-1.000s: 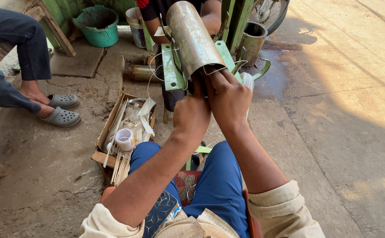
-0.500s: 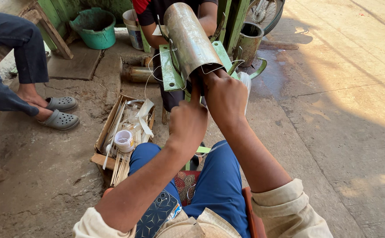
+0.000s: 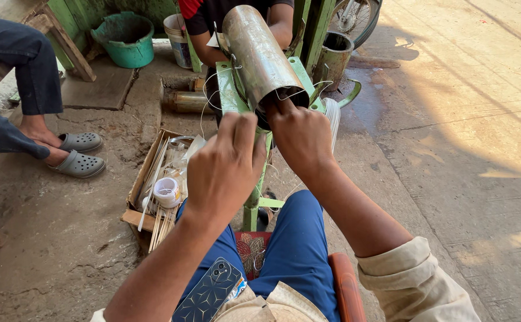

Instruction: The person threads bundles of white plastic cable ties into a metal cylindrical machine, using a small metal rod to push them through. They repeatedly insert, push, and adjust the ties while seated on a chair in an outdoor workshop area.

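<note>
A dull metal cylinder [image 3: 257,53] lies tilted on a green metal stand [image 3: 232,90], its open end toward me. My right hand [image 3: 299,136] is at that open end with fingers pushed into it, among thin white wires [image 3: 290,94]. My left hand [image 3: 226,167] hovers just below and left of the opening, fingers curled and pinched as if on a thin wire; I cannot see what it holds. A phone with a patterned case [image 3: 210,292] rests on my lap.
A cardboard box [image 3: 147,173] with sticks and a white tape roll [image 3: 167,191] sits on the ground to my left. Another person [image 3: 236,15] sits behind the stand. Someone's legs in grey clogs [image 3: 78,155] are at left. A green basin [image 3: 126,40] stands at the back.
My left hand has pulled back and down from the cylinder's opening toward me. My right hand stays at the opening. The view has shifted slightly closer.
</note>
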